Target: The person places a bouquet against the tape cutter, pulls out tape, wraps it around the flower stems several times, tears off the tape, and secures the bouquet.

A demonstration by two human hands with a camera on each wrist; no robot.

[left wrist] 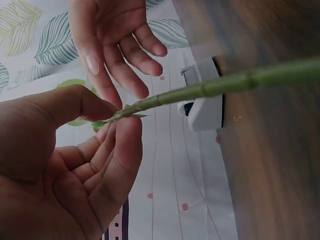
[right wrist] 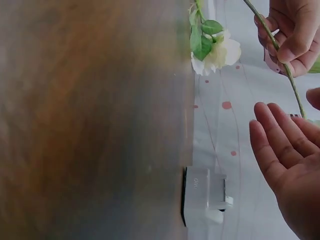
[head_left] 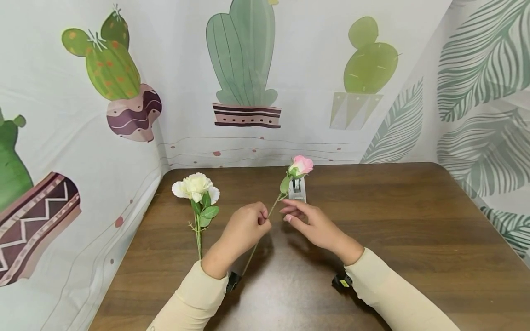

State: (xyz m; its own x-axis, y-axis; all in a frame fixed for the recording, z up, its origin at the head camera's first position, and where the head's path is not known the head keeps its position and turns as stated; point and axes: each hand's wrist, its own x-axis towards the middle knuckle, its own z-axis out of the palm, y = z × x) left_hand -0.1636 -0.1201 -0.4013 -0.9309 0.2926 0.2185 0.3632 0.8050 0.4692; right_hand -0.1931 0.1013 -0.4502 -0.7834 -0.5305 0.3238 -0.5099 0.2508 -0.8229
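Observation:
A pink artificial rose (head_left: pixel 302 166) with a long thin green stem (left wrist: pixel 205 90) leans over the table, blossom up and to the right. My left hand (head_left: pixel 245 225) pinches this stem between thumb and forefinger, partway below the blossom. Just right of the stem is my right hand (head_left: pixel 316 226), its fingers extended and nothing gripped. In the right wrist view those fingers (right wrist: pixel 280 142) are spread lightly, palm showing, close to the stem's end of view. The blossom lies outside the right wrist view.
Left on the table (head_left: pixel 414 220) lies a white artificial flower (head_left: pixel 195 186) with green leaves, its lower stem hidden behind the left forearm. A grey-white tape dispenser (right wrist: pixel 200 197) stands near the back edge, partly behind the rose. A cactus-print cloth (head_left: pixel 182 115) hangs behind the table.

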